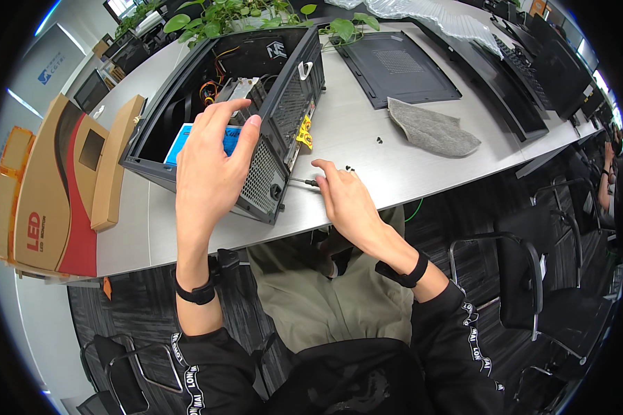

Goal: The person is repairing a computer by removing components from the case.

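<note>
Pale bench (pixel 360 131); at eleven o'clock, black, open, mesh-sided computer case (pixel 277 114). Left hand (pixel 211 162) loosely spread, right hand (pixel 347 199) gripping screwdriver (pixel 311 183).

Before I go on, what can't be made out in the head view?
Head view: the middle of the blue item, covered by the left hand.
Head view: the rear end of the slim tool, hidden by the right hand.
Head view: the dark specks on the table, too small to identify.

Case (pixel 284 111) on desk (pixel 367 131) (plant (pixel 235 19) behind)
</note>
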The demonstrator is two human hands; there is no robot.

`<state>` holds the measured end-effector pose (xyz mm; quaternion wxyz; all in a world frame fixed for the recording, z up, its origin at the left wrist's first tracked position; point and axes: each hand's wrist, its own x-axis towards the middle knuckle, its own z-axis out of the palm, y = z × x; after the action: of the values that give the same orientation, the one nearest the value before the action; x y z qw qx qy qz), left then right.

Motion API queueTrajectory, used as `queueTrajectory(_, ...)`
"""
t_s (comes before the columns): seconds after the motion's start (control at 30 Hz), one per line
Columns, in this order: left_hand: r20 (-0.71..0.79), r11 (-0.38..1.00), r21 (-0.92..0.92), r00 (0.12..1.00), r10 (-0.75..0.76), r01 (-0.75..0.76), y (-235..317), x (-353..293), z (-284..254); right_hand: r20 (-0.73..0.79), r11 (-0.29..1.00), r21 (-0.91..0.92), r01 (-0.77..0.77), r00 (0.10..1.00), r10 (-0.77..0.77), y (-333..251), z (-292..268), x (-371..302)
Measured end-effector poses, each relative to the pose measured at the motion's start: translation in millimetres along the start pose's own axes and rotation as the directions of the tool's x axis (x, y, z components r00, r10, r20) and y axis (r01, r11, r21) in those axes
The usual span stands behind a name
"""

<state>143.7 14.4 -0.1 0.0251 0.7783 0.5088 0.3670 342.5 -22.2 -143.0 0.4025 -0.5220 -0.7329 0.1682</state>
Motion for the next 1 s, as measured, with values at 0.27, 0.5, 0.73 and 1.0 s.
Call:
queueTrajectory(0.27, 0.013, 1.000, -0.016, 1.000, -0.011, 0.011, -0.1, 0.4, 0.1, -0.059, 0.974, 0.228, 0.006, 0.998, 0.008, -3.9, 2.9, -0.7)
queueTrajectory(0.5, 0.013, 1.000, -0.007, 1.000, -0.001, 0.001, -2.6, 0.6, 1.3, -0.057, 0.986, 0.044, 0.161, 0.986, -0.158, 5.3, 0.1, 1.4)
queueTrajectory(0.73, 0.029, 1.000, -0.019, 1.000, -0.009, 0.010, -2.0, 1.6, 1.3, -0.099, 0.992, 0.111, 0.053, 0.994, -0.042, 2.8, 6.3, -4.3)
queueTrajectory(1.0, 0.049, 1.000, 0.003, 0.999, -0.006, 0.006, -1.3, 1.0, 0.2, -0.131, 0.976, -0.023, 0.219, 0.967, -0.220, 2.3, -4.4, 5.3)
